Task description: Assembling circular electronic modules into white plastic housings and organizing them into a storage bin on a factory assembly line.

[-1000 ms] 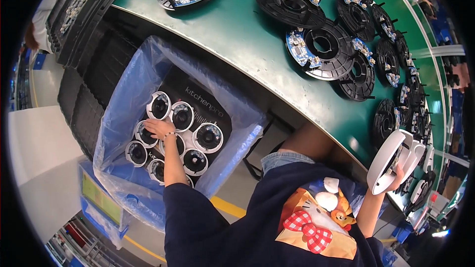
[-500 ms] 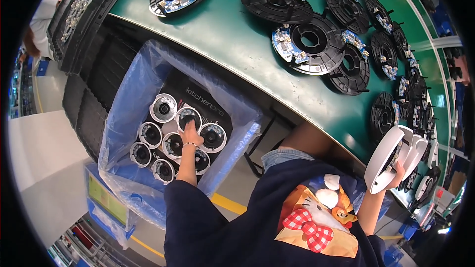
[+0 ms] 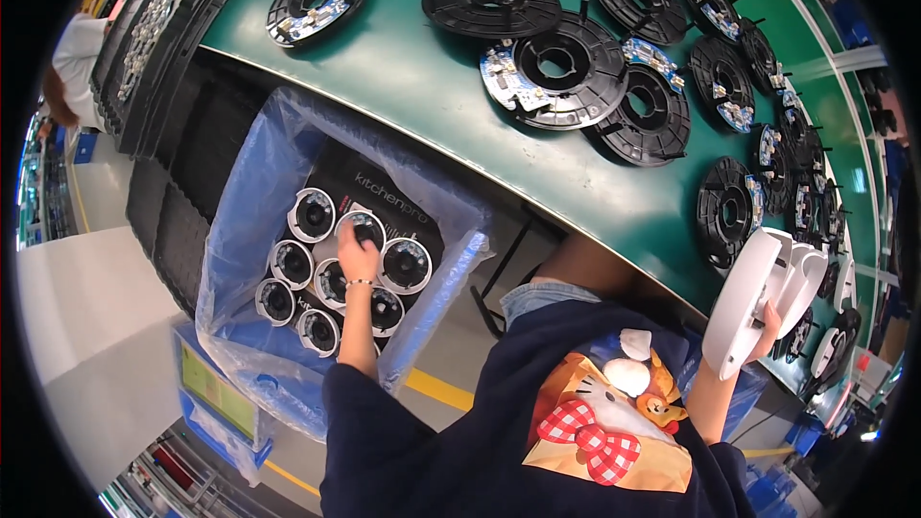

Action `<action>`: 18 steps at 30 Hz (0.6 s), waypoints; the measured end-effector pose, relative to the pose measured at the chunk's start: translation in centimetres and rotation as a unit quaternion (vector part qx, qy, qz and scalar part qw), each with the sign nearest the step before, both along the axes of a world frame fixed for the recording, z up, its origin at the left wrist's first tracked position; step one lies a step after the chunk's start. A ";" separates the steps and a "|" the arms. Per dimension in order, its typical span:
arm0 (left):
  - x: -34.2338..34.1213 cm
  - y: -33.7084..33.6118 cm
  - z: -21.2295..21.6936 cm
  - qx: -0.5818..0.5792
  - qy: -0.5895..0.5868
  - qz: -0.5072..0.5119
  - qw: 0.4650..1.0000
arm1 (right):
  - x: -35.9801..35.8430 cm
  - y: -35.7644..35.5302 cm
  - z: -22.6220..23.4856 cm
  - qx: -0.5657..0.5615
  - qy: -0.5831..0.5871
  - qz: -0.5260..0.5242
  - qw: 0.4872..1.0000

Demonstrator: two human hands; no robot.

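Note:
In the lined bin, my left hand (image 3: pixel 358 257) reaches down with its fingers closed at the rim of a white round housing (image 3: pixel 368 228) with a dark centre. Several like it lie around that one, among them a white round housing (image 3: pixel 406 265) on its right and another (image 3: pixel 313 215) on its left. My right hand (image 3: pixel 766 334) is raised by the table's right edge. It grips a pair of white ring-shaped shells (image 3: pixel 741 302), tilted on edge and side by side; its fingers are partly hidden behind them.
A green table (image 3: pixel 384 82) carries several black discs (image 3: pixel 566 72) with blue circuit boards. Blue plastic film (image 3: pixel 235 221) lines the bin, over a dark printed sheet. Black trays (image 3: pixel 153 38) are stacked at the far left. A person (image 3: pixel 82 58) stands beyond them.
My left hand has shifted from over the housing's centre to its near left rim. The right hand still holds the shells. The whole view has shifted slightly.

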State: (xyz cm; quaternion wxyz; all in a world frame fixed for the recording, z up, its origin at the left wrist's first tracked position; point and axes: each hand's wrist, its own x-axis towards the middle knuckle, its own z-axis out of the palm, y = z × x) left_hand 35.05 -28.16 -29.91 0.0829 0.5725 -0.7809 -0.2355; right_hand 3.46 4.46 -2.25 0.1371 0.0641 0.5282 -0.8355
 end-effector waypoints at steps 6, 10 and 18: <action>-9.6 6.1 21.5 0.320 0.541 -0.113 0.770 | 3.0 -1.4 1.4 0.215 0.183 0.221 0.933; -11.0 10.3 25.8 0.579 0.502 -0.206 0.609 | 5.2 -6.2 1.6 0.089 0.175 0.434 0.879; -8.7 7.2 24.1 0.497 0.562 0.037 0.660 | 5.1 -4.2 0.1 0.170 0.280 0.484 0.812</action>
